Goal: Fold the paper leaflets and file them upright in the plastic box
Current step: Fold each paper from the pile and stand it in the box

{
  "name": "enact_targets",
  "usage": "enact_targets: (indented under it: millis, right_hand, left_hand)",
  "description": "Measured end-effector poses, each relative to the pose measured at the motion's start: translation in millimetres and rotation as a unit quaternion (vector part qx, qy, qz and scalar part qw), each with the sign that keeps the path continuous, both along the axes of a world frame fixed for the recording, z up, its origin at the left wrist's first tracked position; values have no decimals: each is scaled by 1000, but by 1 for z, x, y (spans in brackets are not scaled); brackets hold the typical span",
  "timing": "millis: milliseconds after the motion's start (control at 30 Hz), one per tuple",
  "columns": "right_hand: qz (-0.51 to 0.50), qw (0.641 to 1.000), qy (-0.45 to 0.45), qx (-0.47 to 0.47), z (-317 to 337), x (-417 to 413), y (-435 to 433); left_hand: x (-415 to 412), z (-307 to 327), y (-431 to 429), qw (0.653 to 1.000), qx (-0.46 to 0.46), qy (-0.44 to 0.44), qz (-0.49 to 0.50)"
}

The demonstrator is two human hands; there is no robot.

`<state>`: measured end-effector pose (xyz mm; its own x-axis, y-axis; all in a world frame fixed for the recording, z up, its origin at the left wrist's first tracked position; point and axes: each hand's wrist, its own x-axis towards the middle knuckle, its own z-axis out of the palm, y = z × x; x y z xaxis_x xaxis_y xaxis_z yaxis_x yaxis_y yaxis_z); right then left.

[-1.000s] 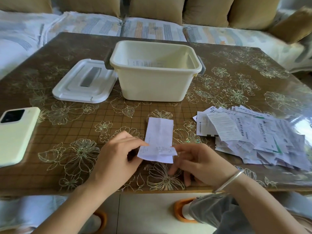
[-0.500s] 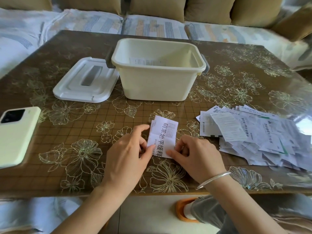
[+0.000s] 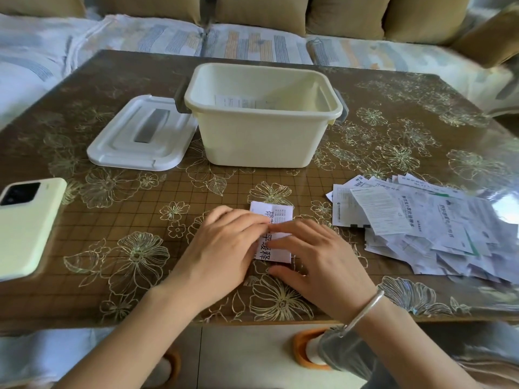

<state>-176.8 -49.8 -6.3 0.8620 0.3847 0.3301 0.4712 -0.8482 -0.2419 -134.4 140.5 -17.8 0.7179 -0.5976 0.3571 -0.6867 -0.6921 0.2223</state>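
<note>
- The folded leaflet lies flat on the counter, in front of the plastic box on the person's side and apart from it. Large printed characters show on its upper face.
- The left hand presses on the leaflet's left part, its fingers laid on the paper rather than curled round it.
- The right hand lies over the leaflet's middle and right edge with its fingers straight and flat. Both hands are spread and pressing; neither grips anything.
- This looks like a crease being flattened. The leaflet is already a small rectangle, so filing it in the box is probably close.
- Inside the box, at least one filed leaflet stands against the far wall. The near wall hides the bottom, but the box looks mostly unfilled.
- A loose pile of leaflets lies to the front right of the box, not yet folded down. By that measure the task seems to be at an early stage, with most of the work left.
- The lid is off and lies just left of the box. A phone lies well to the box's front left.
</note>
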Motion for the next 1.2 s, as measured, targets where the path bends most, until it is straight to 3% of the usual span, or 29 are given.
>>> enact_targets:
  millis: [133, 333, 567, 733, 933, 1100, 1200]
  right_hand:
    - [8, 1000, 19, 3, 0, 2, -5]
    - [6, 999, -32, 37, 3, -1, -3]
    - [-58, 982, 15, 181, 6, -1, 1]
    - [-91, 985, 20, 143, 4, 14, 9]
    - [-103, 993, -4, 60, 1, 19, 9]
    - [-2, 999, -36, -4, 1, 21, 6]
    - [31, 999, -7, -14, 0, 22, 1]
  left_hand:
    - [7, -1, 6, 997, -46, 61, -1]
    - [10, 0, 16, 984, -134, 117, -16]
    - [-17, 5, 14, 977, -200, 59, 54]
    - [-14, 1, 7, 970, -206, 95, 87]
    - [-9, 3, 3, 988, -116, 57, 87]
    - [-8, 5, 5, 997, -59, -17, 40]
    - [-6, 5, 14, 998, -68, -7, 1]
